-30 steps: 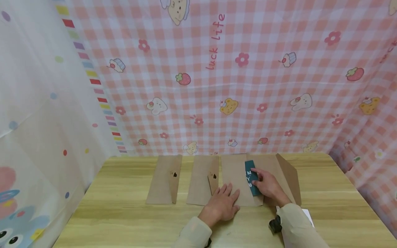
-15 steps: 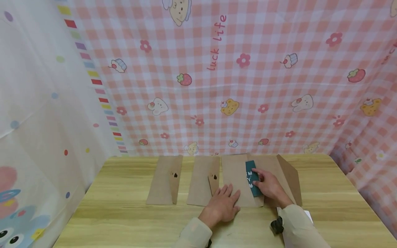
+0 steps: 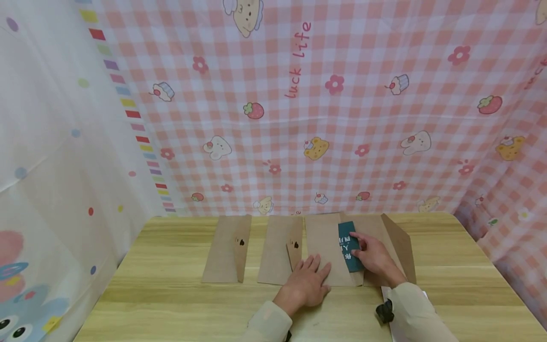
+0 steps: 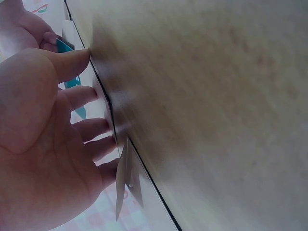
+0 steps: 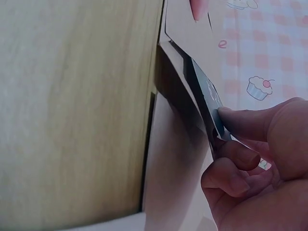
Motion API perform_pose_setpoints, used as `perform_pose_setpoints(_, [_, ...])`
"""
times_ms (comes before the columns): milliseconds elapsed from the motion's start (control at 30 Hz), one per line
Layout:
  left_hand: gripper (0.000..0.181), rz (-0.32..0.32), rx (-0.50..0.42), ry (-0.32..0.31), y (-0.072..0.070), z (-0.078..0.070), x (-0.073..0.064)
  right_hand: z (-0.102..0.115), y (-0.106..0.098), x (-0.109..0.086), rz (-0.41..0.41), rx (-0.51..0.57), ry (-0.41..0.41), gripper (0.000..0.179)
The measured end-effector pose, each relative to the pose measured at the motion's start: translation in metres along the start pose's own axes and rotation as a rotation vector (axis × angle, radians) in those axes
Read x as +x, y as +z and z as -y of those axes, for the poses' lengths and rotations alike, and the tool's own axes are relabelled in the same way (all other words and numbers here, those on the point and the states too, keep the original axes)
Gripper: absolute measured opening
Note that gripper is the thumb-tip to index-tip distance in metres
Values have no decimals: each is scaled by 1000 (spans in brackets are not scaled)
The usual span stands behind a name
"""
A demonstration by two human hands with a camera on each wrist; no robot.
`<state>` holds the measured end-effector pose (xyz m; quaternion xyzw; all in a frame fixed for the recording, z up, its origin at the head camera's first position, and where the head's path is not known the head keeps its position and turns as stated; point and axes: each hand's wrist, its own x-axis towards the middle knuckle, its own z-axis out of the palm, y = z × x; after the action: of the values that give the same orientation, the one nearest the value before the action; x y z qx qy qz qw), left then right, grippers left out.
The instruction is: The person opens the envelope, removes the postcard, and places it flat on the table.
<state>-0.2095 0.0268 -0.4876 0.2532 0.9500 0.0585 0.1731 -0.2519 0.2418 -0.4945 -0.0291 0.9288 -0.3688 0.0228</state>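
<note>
A teal card [image 3: 348, 248] with white characters sticks out of the right-hand mouth of a brown kraft envelope [image 3: 322, 237], its left part hidden inside. My right hand [image 3: 376, 257] pinches the card's right edge, thumb on one face and curled fingers on the other, as the right wrist view shows with the card [image 5: 208, 94] tilted off the table. On the envelope's near part rests my left hand [image 3: 304, 284], fingers straight and spread. The left wrist view shows the left palm [image 4: 53, 125] with the teal card [image 4: 65, 46] beyond it.
Two more kraft envelopes lie to the left, a far-left envelope [image 3: 224, 247] and a middle envelope [image 3: 275, 247] with its flap partly raised. Another envelope with an unfolded flap [image 3: 401, 247] lies behind my right hand. A patterned cloth [image 3: 316, 118] hangs behind the wooden table [image 3: 171, 294].
The teal card has slid a little to the right out of the envelope with my right hand, and more of its white characters show. My left hand has stayed in place.
</note>
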Motion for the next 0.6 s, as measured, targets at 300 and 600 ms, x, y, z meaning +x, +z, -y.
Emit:
perform_pose_setpoints(300, [57,2,-5,-8,0,-1,-2,-1,-4,-3,28,22,41,52])
perform_pose_setpoints(600, [56,-2,-3,-7,0,-1,-1,-1,-7,-3,16,27,25,51])
